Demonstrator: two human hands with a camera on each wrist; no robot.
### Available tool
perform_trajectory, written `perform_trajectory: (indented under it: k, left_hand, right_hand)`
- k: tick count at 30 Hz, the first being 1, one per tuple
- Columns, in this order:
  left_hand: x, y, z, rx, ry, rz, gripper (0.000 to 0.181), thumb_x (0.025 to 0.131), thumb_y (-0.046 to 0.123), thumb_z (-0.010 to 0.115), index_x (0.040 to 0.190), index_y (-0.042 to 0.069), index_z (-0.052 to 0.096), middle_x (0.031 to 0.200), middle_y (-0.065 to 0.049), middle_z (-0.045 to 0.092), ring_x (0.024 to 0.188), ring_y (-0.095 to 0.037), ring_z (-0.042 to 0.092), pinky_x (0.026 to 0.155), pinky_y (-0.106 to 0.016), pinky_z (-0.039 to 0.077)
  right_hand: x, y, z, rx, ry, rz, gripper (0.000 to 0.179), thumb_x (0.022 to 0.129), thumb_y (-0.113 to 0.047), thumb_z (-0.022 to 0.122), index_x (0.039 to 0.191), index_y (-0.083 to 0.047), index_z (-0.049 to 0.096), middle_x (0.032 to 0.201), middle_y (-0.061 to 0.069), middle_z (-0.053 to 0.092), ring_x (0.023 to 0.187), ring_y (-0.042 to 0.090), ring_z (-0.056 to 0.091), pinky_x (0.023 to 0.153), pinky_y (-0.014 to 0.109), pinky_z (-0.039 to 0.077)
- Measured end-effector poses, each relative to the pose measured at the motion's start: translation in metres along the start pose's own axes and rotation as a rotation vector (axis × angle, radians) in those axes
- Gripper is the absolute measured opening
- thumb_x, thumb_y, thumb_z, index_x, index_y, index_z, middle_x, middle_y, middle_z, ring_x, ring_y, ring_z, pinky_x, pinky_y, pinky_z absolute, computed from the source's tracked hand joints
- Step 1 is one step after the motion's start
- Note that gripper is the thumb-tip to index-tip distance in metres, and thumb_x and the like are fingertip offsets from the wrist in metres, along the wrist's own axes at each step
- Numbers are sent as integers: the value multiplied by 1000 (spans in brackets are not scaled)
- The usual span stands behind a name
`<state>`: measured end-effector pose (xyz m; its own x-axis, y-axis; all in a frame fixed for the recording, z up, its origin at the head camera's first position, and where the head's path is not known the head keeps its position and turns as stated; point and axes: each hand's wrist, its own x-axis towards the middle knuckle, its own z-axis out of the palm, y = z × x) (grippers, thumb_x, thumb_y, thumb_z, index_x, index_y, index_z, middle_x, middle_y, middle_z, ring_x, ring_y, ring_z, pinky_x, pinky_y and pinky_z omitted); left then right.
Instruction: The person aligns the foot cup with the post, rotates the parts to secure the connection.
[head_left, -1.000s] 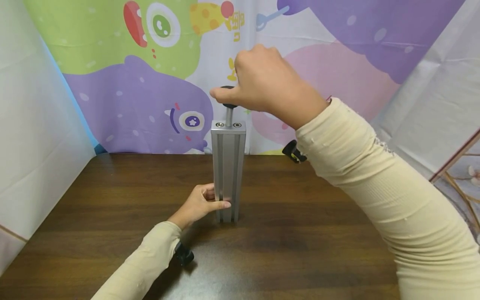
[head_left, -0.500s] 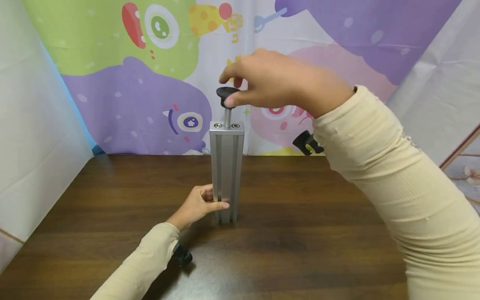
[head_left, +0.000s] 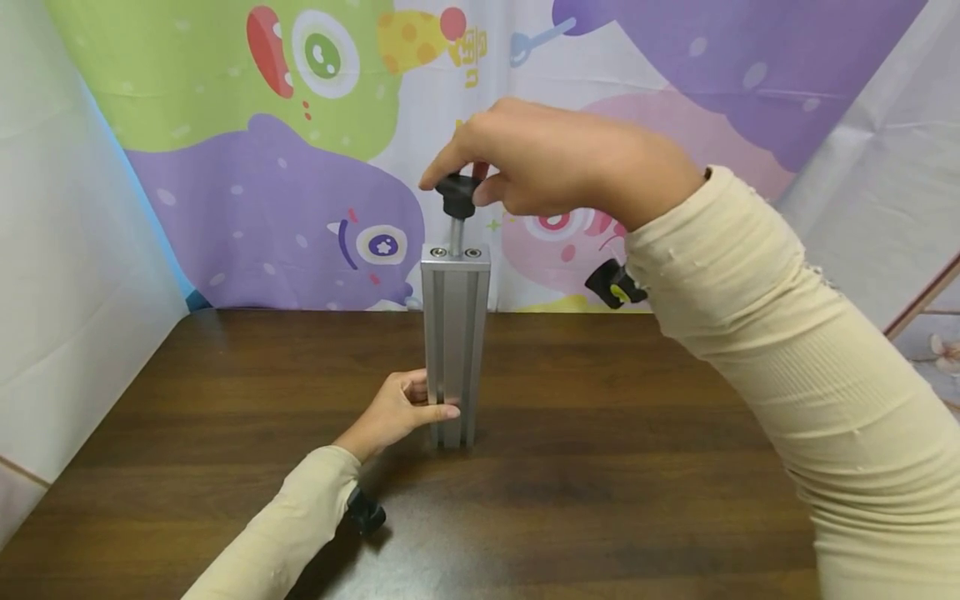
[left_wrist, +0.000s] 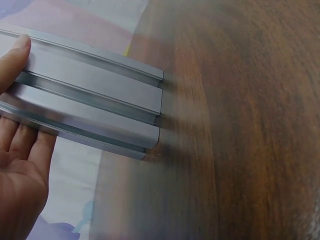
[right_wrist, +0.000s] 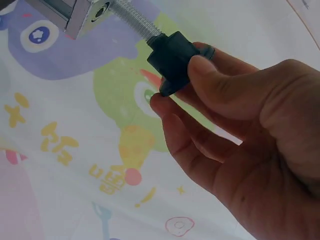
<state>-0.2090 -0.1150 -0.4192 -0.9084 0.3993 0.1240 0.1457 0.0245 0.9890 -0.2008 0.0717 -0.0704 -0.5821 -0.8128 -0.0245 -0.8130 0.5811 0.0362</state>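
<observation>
Head view shows a grooved metal column [head_left: 452, 333] standing upright on the brown wood-grain table [head_left: 615, 467]; all positions below refer to this column. A threaded rod [head_left: 456, 237] rises from the middle of the column's top plate, between two round screw heads [head_left: 472, 252], and carries a black knob [head_left: 456, 200] above the plate, clear of it. Left hand [head_left: 393, 408] grips the column near its foot, thumb laid across the near face and fingers at the left side; the left wrist view confirms the thumb on one grooved face and fingertips at the edge opposite. Right hand [head_left: 555, 158] is above and to the right of the column, pinching the knob: per the right wrist view, the thumb presses one side and other fingers curve to the far side and rim, their exact contact partly hidden. Both forearms wear cream sleeves [head_left: 742, 333]. Black fittings are at both wrists, one [head_left: 366, 510] to the column's lower left, one [head_left: 615, 285] to its upper right. Behind the column hangs a cartoon-printed cloth [head_left: 300, 208].
</observation>
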Motion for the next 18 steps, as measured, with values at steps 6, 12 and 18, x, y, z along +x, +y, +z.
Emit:
perform_trajectory:
  k: [6,12,18]
  left_hand:
    - [0,1,-1,8,-2,2,43,78,8,79,116,-5,62,101,-16,72,93,-19,70,83,-30,55]
    - [0,2,0,13,2,-2,42,78,7,79,115,-5,63,100,-15,72,93,-18,70,84,-29,55]
    - [2,1,0,11,3,14,42,78,4,78,116,-7,62,100,-18,71,92,-17,70,83,-29,55]
  right_hand:
    - [6,-3,6,-60,63,68,30,97,-25,57,118,-6,67,98,12,67,85,24,58,84,38,46]
    - [17,-13,17,-85,182,357,62,88,-66,50,79,-6,65,77,8,62,76,28,57,79,43,49]
    - [21,-16,22,-71,256,478,68,84,-73,48,80,-6,61,80,9,57,79,31,55,81,45,49]
